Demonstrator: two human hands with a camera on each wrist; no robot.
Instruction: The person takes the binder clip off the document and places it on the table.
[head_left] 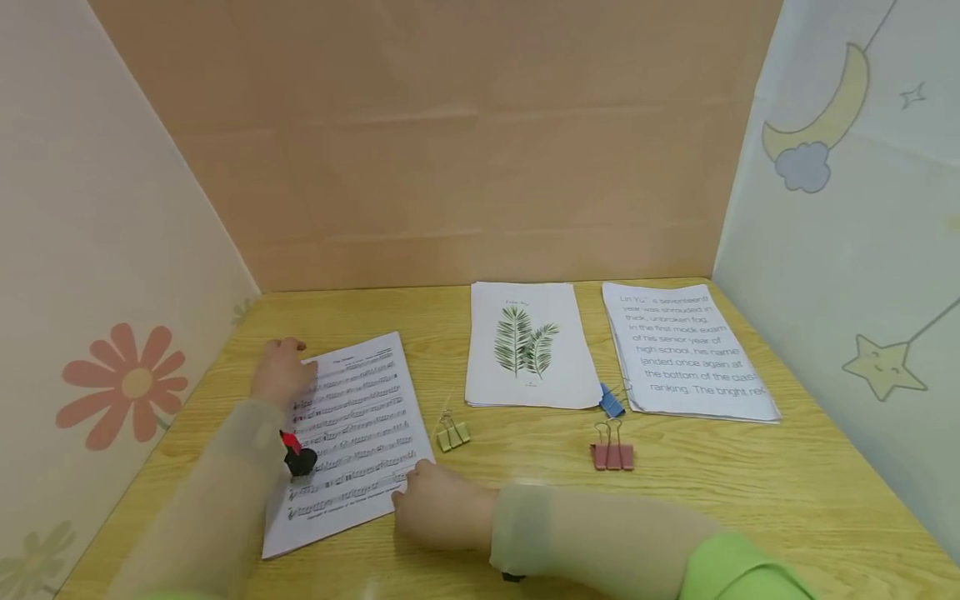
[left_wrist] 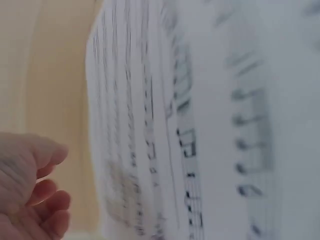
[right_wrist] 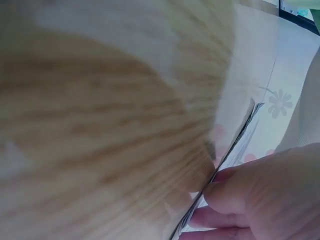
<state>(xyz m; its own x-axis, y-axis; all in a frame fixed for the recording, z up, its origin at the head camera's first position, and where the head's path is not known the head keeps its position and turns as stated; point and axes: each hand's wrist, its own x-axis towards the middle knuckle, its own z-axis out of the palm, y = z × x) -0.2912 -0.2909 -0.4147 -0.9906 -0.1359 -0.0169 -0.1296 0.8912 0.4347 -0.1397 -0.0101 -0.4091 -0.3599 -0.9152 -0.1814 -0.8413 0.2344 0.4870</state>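
Note:
A stack of sheet music (head_left: 352, 433) lies at a slant on the left part of the table. Beside its upper left edge is my left hand (head_left: 283, 372), its fingers loosely bent. In the left wrist view, a gap shows between the left hand (left_wrist: 35, 187) and the sheet music (left_wrist: 215, 125). My right hand (head_left: 442, 507) grips the stack's lower right edge. The right wrist view shows this hand (right_wrist: 250, 197) with thumb and fingers at the stack's layered edge (right_wrist: 235, 145); part of the grip is hidden.
A yellow binder clip (head_left: 453, 436) sits right of the music. Farther right are a red binder clip (head_left: 613, 455) and a blue binder clip (head_left: 612, 403). Behind them lie a leaf-print stack (head_left: 532, 346) and a text-page stack (head_left: 686, 354). Walls (head_left: 450, 167) close the back and sides.

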